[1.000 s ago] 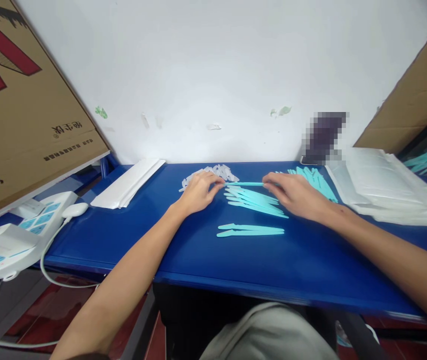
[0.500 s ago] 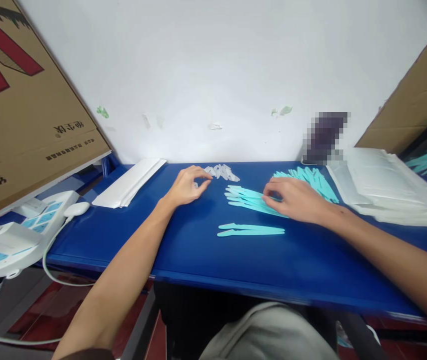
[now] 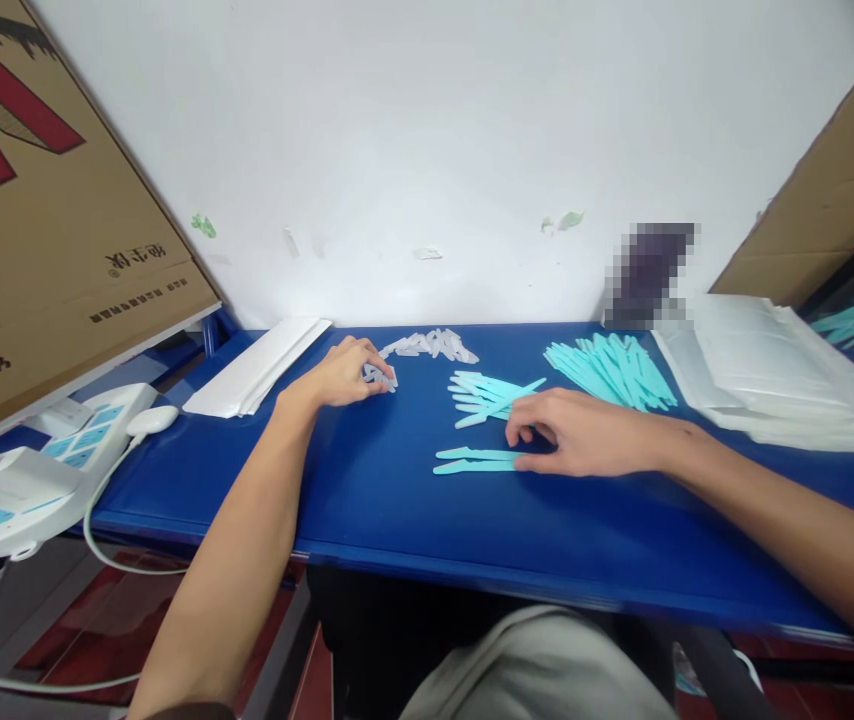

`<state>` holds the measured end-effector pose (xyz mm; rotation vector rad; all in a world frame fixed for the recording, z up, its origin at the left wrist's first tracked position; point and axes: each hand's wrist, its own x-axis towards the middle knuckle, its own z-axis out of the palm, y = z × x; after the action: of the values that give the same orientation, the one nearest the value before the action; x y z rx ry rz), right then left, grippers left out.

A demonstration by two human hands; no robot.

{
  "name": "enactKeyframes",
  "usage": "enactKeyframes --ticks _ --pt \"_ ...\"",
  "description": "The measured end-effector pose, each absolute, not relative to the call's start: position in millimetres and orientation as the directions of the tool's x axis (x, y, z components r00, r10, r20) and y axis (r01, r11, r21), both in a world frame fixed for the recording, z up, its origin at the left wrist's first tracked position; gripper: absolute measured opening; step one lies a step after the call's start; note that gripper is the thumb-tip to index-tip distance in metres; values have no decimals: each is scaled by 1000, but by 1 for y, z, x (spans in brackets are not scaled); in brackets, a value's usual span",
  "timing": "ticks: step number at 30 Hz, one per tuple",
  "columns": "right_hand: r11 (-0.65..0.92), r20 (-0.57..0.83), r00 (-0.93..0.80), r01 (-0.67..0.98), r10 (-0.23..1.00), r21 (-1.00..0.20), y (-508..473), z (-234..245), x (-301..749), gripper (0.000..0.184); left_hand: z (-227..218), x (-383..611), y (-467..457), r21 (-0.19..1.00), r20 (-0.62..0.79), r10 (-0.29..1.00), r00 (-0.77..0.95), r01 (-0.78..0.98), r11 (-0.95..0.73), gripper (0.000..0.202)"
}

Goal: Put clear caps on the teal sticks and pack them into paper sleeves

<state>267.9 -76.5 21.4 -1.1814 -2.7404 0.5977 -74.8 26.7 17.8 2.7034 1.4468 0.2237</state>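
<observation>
My left hand (image 3: pixel 344 372) is at the left end of the pile of small translucent blade caps (image 3: pixel 442 345). Its thumb and fingers are curved apart around a few loose caps (image 3: pixel 382 378) on the table; a firm grip is not visible. My right hand (image 3: pixel 573 432) hovers low over turquoise eyebrow razors, thumb and curled fingers apart. The thumb tip overlaps a pair of razors (image 3: pixel 476 460) lying side by side. Beyond the fingers is a small group of razors (image 3: pixel 468 385), one lying slantwise across the others. A larger razor pile (image 3: pixel 614 370) lies farther back right.
White flat packets (image 3: pixel 258 368) lie on the blue table (image 3: pixel 389 490) at the left, near a power strip (image 3: pixel 67 455) with a cable. Clear plastic bags (image 3: pixel 779 370) are stacked at the right. Cardboard (image 3: pixel 89 200) stands at the left, and a white wall (image 3: pixel 427 150) rises behind.
My left hand has shifted left, uncovering caps on the table. My right hand has come nearer and left, from the razor group to the pair. One razor now lies slantwise across the group.
</observation>
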Motion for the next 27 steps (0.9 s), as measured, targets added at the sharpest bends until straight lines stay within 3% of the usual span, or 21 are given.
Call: enactKeyframes --ticks 7,12,15,19,21,23,27 --pt "466 -232 -652 705 722 -534 -74 20 272 31 11 -68 30 156 58 810 583 796 -584 18" --pt "476 -210 -651 703 729 -528 -72 20 274 27 10 -54 24 171 51 769 637 754 -635 26" --pt "508 -84 -620 706 780 -493 -71 20 273 24 9 -39 18 173 166 723 671 701 -691 29" --pt "482 46 -533 721 845 -497 -70 18 272 18 4 -22 12 179 453 693 561 704 -687 39" --pt "468 75 -504 722 860 -510 -69 17 272 16 1 -15 11 272 543 689 480 676 -685 40" --pt "503 136 -508 713 851 -489 -68 15 273 17 -4 -9 13 443 583 716 383 590 -676 36" --pt "587 275 -519 702 809 -404 -64 12 274 19 -12 2 19 770 540 821 185 286 -571 25"
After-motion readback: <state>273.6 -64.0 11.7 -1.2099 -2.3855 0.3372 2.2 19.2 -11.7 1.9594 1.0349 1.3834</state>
